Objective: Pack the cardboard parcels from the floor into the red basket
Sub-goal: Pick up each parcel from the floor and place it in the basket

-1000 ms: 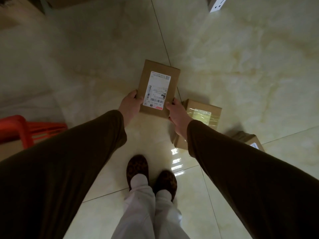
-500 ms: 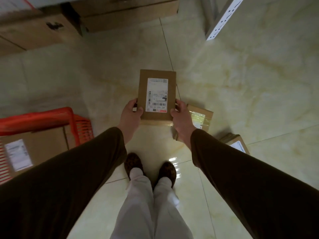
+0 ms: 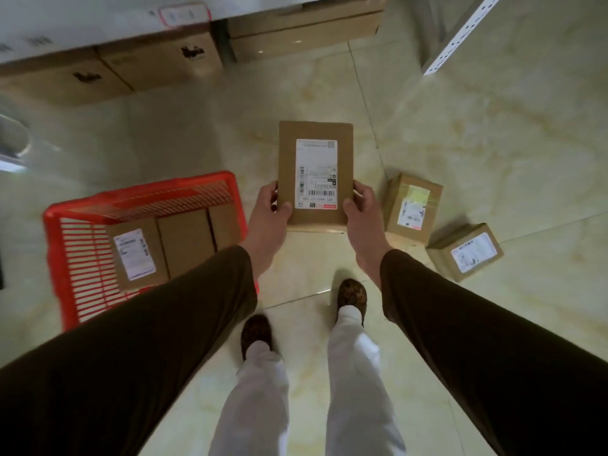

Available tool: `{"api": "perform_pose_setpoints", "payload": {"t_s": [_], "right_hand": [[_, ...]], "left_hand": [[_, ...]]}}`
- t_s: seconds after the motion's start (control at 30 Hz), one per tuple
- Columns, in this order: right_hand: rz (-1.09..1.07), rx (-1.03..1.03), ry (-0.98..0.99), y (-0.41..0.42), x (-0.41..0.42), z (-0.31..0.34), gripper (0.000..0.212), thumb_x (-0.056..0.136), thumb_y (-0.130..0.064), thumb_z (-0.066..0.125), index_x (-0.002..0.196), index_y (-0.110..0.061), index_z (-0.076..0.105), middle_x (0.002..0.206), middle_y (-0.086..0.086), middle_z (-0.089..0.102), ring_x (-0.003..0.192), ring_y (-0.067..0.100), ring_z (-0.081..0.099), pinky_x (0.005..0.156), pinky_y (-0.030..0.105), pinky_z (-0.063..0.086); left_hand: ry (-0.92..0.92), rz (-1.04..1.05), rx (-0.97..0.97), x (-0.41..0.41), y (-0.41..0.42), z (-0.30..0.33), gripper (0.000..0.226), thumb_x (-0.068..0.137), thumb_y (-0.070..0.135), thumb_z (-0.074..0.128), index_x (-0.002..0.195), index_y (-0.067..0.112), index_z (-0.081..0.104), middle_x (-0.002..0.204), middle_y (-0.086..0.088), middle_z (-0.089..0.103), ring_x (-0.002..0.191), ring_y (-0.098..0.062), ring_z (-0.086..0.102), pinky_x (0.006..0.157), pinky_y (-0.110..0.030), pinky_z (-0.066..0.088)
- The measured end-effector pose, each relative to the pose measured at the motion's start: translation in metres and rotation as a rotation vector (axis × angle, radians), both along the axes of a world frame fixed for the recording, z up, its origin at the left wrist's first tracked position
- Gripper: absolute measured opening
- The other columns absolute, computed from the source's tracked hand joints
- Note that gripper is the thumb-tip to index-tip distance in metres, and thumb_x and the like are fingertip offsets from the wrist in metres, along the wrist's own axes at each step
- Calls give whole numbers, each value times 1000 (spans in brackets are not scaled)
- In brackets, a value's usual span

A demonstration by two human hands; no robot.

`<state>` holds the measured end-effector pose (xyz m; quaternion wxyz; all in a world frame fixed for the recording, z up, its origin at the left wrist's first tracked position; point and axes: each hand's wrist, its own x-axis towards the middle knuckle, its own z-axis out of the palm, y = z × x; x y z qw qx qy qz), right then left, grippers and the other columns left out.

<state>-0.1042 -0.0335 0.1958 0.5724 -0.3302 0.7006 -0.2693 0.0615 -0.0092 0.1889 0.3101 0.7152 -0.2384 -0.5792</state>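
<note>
Holding the flat brown cardboard parcel with white label (image 3: 316, 174) in both grips, my left hand (image 3: 268, 213) and right hand (image 3: 362, 213) pinch its near corners; the red slatted plastic basket (image 3: 82, 255) sits left of them, two brown parcels (image 3: 413, 207) on the floor right.

The left sleeve (image 3: 158, 330) hid the red basket's (image 3: 62, 209) near corner; label print on the held parcel (image 3: 315, 172) was unreadable.

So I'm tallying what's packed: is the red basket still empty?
Not empty. The red basket already holds cardboard parcels side by side, one with a white label; part of its inside is hidden by the left sleeve.
</note>
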Motion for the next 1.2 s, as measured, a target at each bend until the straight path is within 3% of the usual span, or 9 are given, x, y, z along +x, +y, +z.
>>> {"api": "perform_pose_setpoints", "payload": {"t_s": [0.13,0.27,0.43,0.53,0.67,0.87,0.97,1.1,1.2], "right_hand": [[25,-18,-12,41,43,13,39,108,-8,44,144,-23,49,129,1,68,116,17,68,93,26,57],[47,-15,-40,61,67,18,38,109,-9,43,143,-23,49,128,0,68,116,17,68,90,24,56],[138,-22,-39,77,105,20,39,108,-10,44,146,-20,50,129,0,69,112,14,69,94,28,57],[162,-31,-32,91,130,19,37,108,-11,44,144,-21,51,129,0,70,112,13,69,97,31,57],[191,-25,-19,116,174,21,36,110,-13,44,144,-22,50,128,-2,70,108,10,70,90,28,58],[201,2,-39,168,250,20,36,109,-11,44,141,-24,51,126,-1,70,112,16,69,89,29,59],[189,13,-46,184,285,18,31,109,-8,44,132,-28,53,127,-1,69,118,17,68,95,30,59],[210,40,-34,188,311,1,38,108,-11,47,143,-23,55,130,-1,71,119,18,69,101,41,59],[228,88,-28,181,324,-14,38,108,-10,46,145,-19,52,131,1,70,120,19,69,104,44,57]], "left_hand": [[-11,38,7,38,44,20,43,105,12,48,145,28,44,127,9,62,113,-9,60,81,-15,44],[-14,76,12,63,71,23,40,105,14,48,141,31,47,128,12,65,117,-10,62,101,-31,46],[-4,203,26,94,103,25,35,105,18,49,136,35,46,120,14,66,100,-4,66,78,-25,51],[5,240,9,119,121,22,39,105,20,51,141,33,45,124,13,65,106,-6,65,86,-29,53],[40,262,-2,161,153,21,44,106,14,47,146,30,41,126,10,63,107,-1,61,80,-18,48],[50,246,8,234,208,19,46,107,15,46,150,27,38,131,7,60,120,-15,59,102,-32,49],[40,227,19,272,224,13,47,106,16,48,150,27,39,133,5,61,118,-15,62,90,-28,55],[22,245,60,298,226,4,48,105,17,52,149,33,41,123,13,63,95,-5,68,63,-17,55],[22,249,79,310,225,-8,49,104,17,52,148,36,40,128,11,62,99,-4,65,73,-24,53]]}}
